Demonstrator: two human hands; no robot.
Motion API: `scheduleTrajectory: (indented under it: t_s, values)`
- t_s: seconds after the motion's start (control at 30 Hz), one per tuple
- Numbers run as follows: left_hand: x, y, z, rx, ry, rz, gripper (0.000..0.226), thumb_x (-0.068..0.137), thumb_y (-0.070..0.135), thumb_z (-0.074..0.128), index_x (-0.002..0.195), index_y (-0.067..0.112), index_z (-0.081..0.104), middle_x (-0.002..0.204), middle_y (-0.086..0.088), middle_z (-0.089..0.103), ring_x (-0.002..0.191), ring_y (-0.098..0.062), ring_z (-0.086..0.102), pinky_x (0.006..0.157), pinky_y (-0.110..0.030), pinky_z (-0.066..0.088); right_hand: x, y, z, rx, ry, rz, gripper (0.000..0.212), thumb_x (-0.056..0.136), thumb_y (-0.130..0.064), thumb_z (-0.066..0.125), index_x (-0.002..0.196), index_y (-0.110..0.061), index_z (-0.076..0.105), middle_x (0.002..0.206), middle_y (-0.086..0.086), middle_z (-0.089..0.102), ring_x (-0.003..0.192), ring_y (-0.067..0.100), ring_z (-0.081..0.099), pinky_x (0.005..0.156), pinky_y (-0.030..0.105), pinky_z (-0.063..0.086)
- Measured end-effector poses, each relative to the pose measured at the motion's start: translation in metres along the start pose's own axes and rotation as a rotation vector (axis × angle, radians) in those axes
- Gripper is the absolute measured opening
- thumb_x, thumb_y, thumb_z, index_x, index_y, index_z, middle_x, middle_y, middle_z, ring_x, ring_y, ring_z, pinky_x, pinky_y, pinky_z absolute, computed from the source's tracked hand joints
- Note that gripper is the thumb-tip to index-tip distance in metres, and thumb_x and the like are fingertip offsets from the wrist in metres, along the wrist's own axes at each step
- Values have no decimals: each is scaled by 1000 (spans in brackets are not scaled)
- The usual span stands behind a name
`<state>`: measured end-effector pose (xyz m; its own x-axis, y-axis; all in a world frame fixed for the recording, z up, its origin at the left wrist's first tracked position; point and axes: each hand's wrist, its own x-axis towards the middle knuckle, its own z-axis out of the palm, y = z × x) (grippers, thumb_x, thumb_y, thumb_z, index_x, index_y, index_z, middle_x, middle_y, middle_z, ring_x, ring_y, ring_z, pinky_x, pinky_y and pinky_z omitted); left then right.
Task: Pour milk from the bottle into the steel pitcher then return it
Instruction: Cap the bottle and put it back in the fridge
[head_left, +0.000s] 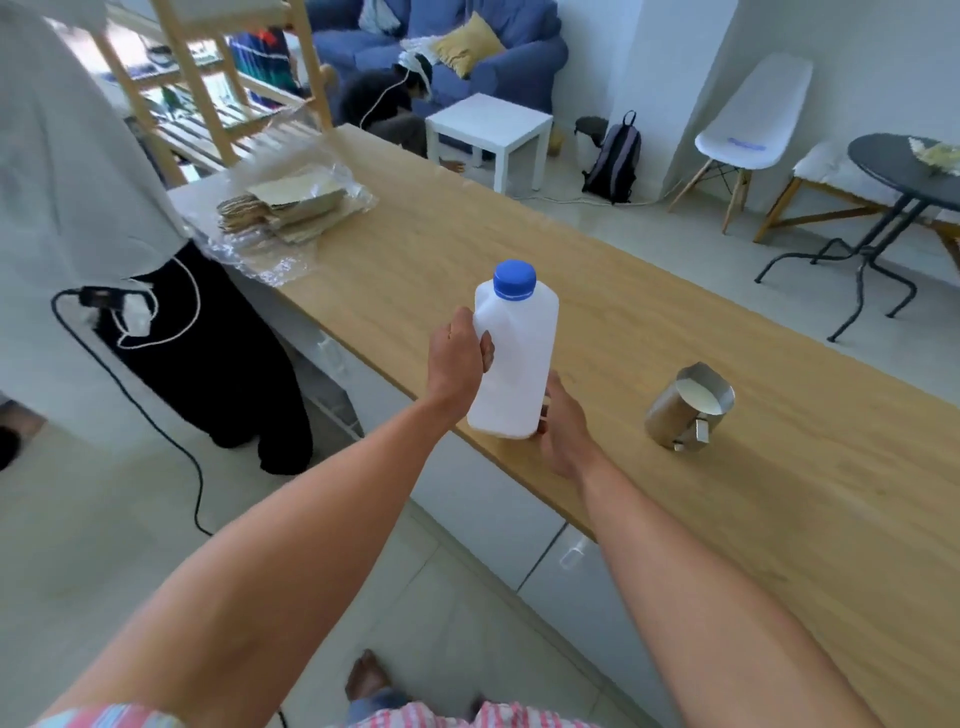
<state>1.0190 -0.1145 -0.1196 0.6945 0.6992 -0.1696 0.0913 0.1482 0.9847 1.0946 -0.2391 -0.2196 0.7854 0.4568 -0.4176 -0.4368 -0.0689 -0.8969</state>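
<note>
A white plastic milk bottle (514, 358) with a blue cap on stands upright at the near edge of the wooden counter (675, 322). My left hand (460, 358) grips its handle side near the top. My right hand (563, 431) holds it low down by the base, fingers wrapped behind it. To the right, apart from both hands, the steel pitcher (685, 408) stands on the counter with milk visible inside and its handle toward me.
A stack of brown paper bags in clear plastic (291, 208) lies at the counter's far left end. Another person (104, 208) stands left of the counter with a cable hanging. White drawers sit below the counter. Chairs, a round table and a sofa are beyond.
</note>
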Motion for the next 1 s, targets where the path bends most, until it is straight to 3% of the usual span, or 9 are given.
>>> scheduleTrajectory:
  t_s: [0.1,0.23,0.4,0.53,0.63,0.73,0.9,1.0]
  values:
    - [-7,4,-34,-30,108,0,34,95,22,35,62,15,35,59,-4,41,51,-15,33,55,-30,31,-1,2,33,-44,-104,35,51,95,-47,52,115,-1,65,99,8,69,89,30,61,80,44,48]
    - [-15,11,-90,-82,246,36,37,92,21,36,55,15,35,52,-4,40,49,-17,33,55,-31,30,-4,8,92,-84,-210,99,33,86,-52,56,103,-24,62,100,8,56,87,29,46,72,39,38]
    - [-31,15,-177,-114,403,110,42,93,19,35,51,14,35,51,-7,40,47,-18,34,51,-28,30,-16,27,176,-126,-383,104,37,98,-51,52,106,-21,72,101,4,76,89,26,68,81,43,51]
    - [-53,18,-256,-151,543,146,42,95,15,35,53,14,37,50,-6,41,44,-16,33,47,-26,29,-51,43,254,-183,-476,86,38,101,-51,53,109,-20,74,107,3,77,91,24,71,80,40,54]
    - [-73,19,-311,-179,643,155,44,96,15,35,51,14,36,47,-5,41,41,-17,33,46,-25,27,-76,59,311,-192,-548,80,46,104,-50,51,120,-13,72,114,7,79,102,26,76,85,42,60]
    - [-96,20,-370,-195,736,164,46,97,15,35,51,14,34,46,-4,40,39,-16,33,45,-24,27,-107,78,366,-230,-628,114,42,107,-48,48,108,-12,69,95,8,76,81,22,73,68,35,56]
    - [-147,17,-464,-174,872,195,44,95,16,35,52,17,35,49,-4,39,43,-16,33,48,-27,27,-162,113,455,-306,-759,144,37,102,-54,48,96,-22,67,90,4,70,71,19,64,63,32,46]
    - [-181,17,-510,-196,950,226,39,95,12,34,57,16,33,55,-6,35,46,-16,29,46,-25,24,-196,135,501,-340,-835,173,40,105,-54,45,104,-24,72,93,-2,77,74,14,71,68,31,52]
